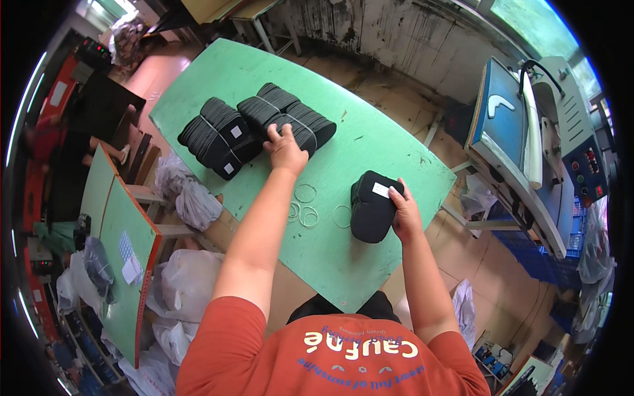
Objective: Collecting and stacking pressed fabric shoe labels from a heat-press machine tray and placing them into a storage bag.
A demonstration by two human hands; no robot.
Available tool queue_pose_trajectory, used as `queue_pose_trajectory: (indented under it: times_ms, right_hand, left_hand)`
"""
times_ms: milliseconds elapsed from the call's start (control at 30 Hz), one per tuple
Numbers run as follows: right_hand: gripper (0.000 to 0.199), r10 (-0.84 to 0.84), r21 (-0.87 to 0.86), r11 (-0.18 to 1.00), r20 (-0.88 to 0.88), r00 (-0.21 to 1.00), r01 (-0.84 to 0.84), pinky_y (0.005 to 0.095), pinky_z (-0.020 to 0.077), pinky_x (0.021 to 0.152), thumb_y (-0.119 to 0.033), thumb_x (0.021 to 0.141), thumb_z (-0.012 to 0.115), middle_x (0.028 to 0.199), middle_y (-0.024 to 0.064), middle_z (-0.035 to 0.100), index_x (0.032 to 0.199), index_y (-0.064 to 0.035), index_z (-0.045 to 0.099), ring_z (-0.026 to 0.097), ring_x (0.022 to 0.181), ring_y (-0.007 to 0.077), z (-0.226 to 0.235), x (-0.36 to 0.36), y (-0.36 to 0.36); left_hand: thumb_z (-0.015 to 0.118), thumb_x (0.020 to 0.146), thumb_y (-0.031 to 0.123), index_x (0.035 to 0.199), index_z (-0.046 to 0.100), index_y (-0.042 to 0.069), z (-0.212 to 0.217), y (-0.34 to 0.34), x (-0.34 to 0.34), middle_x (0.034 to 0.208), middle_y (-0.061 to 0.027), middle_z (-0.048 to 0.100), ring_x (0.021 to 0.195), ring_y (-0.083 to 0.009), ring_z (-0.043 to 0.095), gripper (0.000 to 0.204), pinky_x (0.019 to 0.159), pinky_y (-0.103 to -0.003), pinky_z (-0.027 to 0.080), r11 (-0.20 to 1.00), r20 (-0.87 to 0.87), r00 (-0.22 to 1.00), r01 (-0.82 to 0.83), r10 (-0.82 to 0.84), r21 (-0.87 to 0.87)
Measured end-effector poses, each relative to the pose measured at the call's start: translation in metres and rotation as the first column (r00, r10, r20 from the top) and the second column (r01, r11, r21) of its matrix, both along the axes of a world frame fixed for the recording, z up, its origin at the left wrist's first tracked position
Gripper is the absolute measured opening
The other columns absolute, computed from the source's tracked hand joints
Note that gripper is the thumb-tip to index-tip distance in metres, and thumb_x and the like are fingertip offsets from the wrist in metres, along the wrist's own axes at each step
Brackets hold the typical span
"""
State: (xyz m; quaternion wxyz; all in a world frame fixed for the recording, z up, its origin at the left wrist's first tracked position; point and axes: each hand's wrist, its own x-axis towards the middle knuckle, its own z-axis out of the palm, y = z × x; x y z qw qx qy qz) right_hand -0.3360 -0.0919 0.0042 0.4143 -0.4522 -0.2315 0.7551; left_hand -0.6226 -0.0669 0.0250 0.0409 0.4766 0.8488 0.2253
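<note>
My right hand [407, 212] is closed round the right side of a small stack of black rounded pads [371, 221] with a white label on its top. My left hand [288, 152] reaches forward, its fingers apart, over the near edge of a banded bundle of black pads [310, 125]. Whether the fingertips press on that bundle I cannot tell. To its left lies another bundle of black pads [210, 135], held by a band and bearing small white labels. Several pale rubber bands [308, 216] lie loose on the green table [317, 257] between my arms.
A blue and grey press machine [522, 132] stands on the right, with blue crates [561, 237] below it. Plastic bags [188, 277] fill the floor at left beside a second green table [122, 264]. Another person [59, 145] is at the far left.
</note>
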Motion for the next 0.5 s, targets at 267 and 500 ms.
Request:
queue_pose_trajectory:
  times_ms: [267, 500]
  right_hand:
    - [0.065, 0.120, 0.262, 0.963, -0.180, 0.976, -0.070, 0.0354, 0.0359, 0.098, -0.042, 0.086, 0.057, 0.124, 0.0166, 0.045, 0.132, -0.0022, 0.033, 0.046, 0.113, 0.0236, 0.080, 0.021, 0.008]
    - [0.084, 0.684, 0.109, 0.614, -0.568, 0.458, -0.781, 0.0413, 0.0361, 0.101, -0.047, 0.073, 0.069, 0.131, 0.0170, 0.045, 0.134, -0.0004, 0.034, 0.047, 0.118, 0.0294, 0.098, 0.070, -0.023]
  left_hand:
    - [0.078, 0.053, -0.001, 0.099, 0.042, 0.008, 0.065, -0.097, 0.028, 0.117, -0.0168, 0.037, 0.109, -0.0345, 0.044, 0.059, 0.088, -0.039, 0.042, 0.734, 0.033, 0.869, 0.395, -0.494, 0.553]
    - [0.069, 0.065, 0.002, 0.089, 0.054, 0.012, 0.115, -0.131, 0.101, 0.110, -0.0097, 0.042, 0.113, -0.0385, 0.044, 0.029, 0.082, -0.042, 0.049, 0.024, -0.163, 0.100, 0.910, -0.982, 0.414]
